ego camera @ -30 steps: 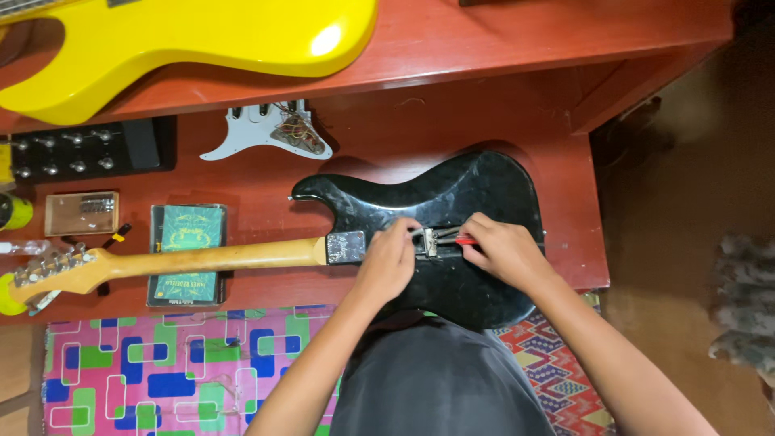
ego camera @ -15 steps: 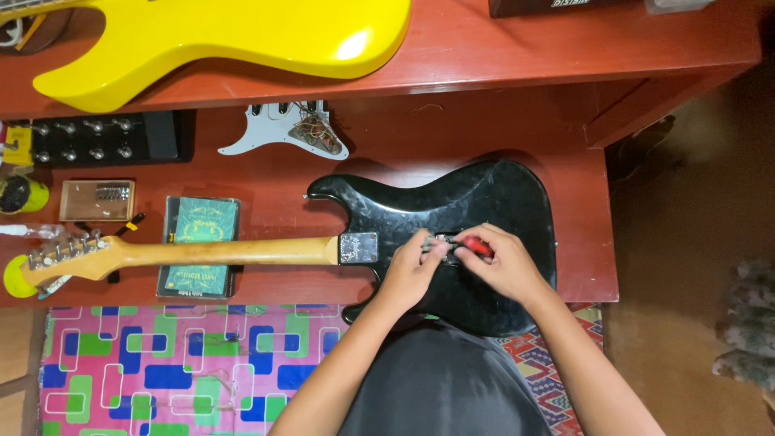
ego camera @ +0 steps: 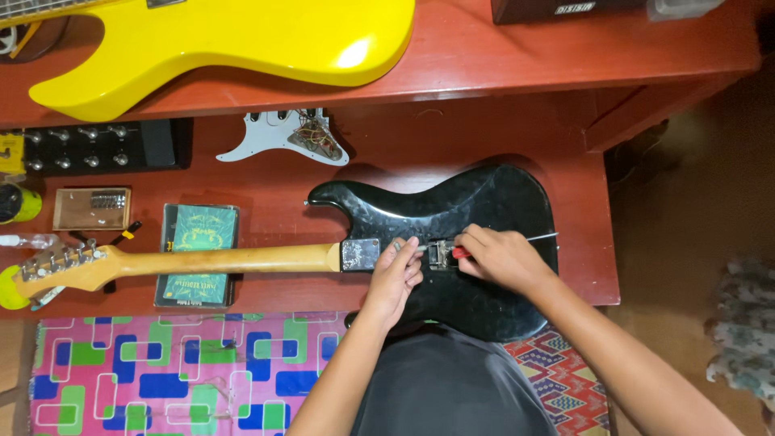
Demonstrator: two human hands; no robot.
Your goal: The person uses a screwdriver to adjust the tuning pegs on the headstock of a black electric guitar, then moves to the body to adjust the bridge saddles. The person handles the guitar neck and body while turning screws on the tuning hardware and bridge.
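A red-brown wooden worktop (ego camera: 500,137) carries everything, stepped into an upper shelf and a lower level. On the shelf lies a glossy yellow guitar body (ego camera: 234,40); below it the black guitar (ego camera: 452,234) lies back-up, its scuffed gloss body rounded with two horns, its pale wooden neck (ego camera: 218,260) running left to a headstock (ego camera: 60,266) with metal tuners. Left of the body lie a black strip of knobs (ego camera: 89,147), a flat green packet (ego camera: 198,254), a white pickguard (ego camera: 282,136) with tangled wiring showing, and a small brass-coloured tray (ego camera: 91,208). A bright patterned mat (ego camera: 161,375) — pink, blue and green — lies at the near edge. In the middle of the black body sits a small metal fitting (ego camera: 442,253), right between the two hands. The left hand (ego camera: 397,274) rests on the body just left of it, fingers (ego camera: 410,252) curled loosely, tips touching the surface beside the fitting. The right hand (ego camera: 500,258) is clenched around a red-handled tool (ego camera: 460,253) — probably a screwdriver, though most is hidden — its tip at the fitting.
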